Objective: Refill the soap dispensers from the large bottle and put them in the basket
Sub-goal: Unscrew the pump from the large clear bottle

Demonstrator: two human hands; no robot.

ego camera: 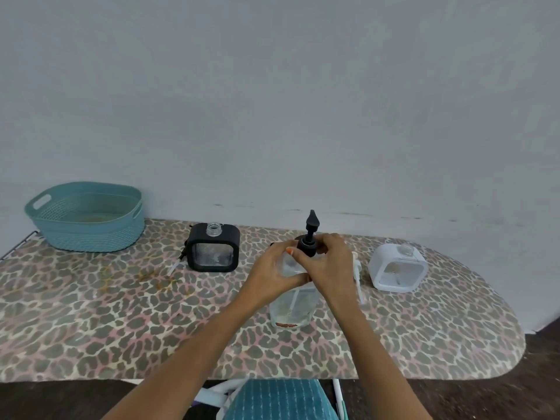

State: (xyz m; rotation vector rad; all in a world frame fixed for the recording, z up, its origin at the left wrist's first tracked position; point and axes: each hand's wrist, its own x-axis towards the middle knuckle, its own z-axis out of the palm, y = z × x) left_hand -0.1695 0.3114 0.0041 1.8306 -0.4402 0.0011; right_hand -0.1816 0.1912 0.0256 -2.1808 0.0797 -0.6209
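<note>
While left hand point(274, 269) grips bottle point(292, 310), right hand point(328, 262) grips pump point(311, 225).

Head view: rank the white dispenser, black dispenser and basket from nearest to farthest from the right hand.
1. White dispenser, just right of the right hand.
2. Black dispenser, to the left, beyond the large bottle.
3. Basket, far left.

Home setting — leopard-print ironing board point(121, 328) used as table, against plain painted wall point(272, 101), dark floor point(539, 374).
</note>
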